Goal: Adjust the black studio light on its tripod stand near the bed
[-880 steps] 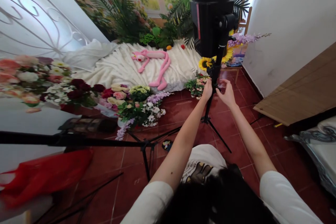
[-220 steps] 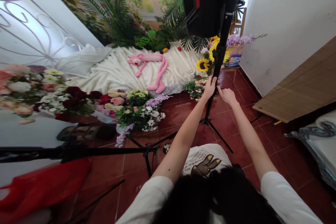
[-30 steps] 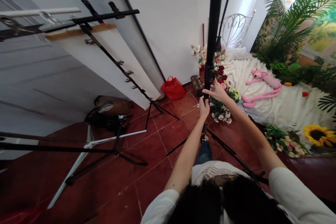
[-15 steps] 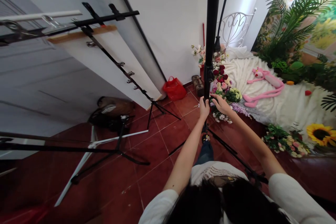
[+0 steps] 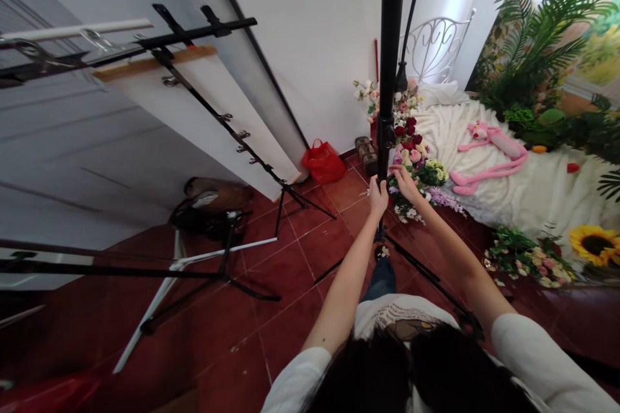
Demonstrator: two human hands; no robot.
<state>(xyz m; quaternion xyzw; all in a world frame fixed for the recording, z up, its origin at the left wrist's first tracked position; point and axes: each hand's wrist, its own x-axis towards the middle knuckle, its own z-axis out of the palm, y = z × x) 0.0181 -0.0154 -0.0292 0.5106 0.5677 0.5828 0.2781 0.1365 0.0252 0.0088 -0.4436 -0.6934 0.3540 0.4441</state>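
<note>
A tall black light stand (image 5: 387, 64) rises upright in front of me, its tripod legs spread on the floor. My left hand (image 5: 378, 197) is closed around its pole at about waist height. Just right of the pole, my right hand (image 5: 405, 184) has its fingers bent together at the stand's dark knob, which they mostly cover. A black cord with a plug-like end (image 5: 401, 77) hangs alongside the upper pole. The top of the stand is out of view.
Backdrop stands with clips hold a white sheet (image 5: 232, 122) on the left. A red bag (image 5: 323, 161) sits by the wall. Flowers (image 5: 411, 155) and a fur-covered bed (image 5: 436, 122) with a pink plush toy (image 5: 508, 148) lie right. White stand legs (image 5: 223, 250) cross the tiled floor.
My right hand has shifted slightly up and its fingers have turned at the pole. The left hand keeps its grip. The view has moved a little.
</note>
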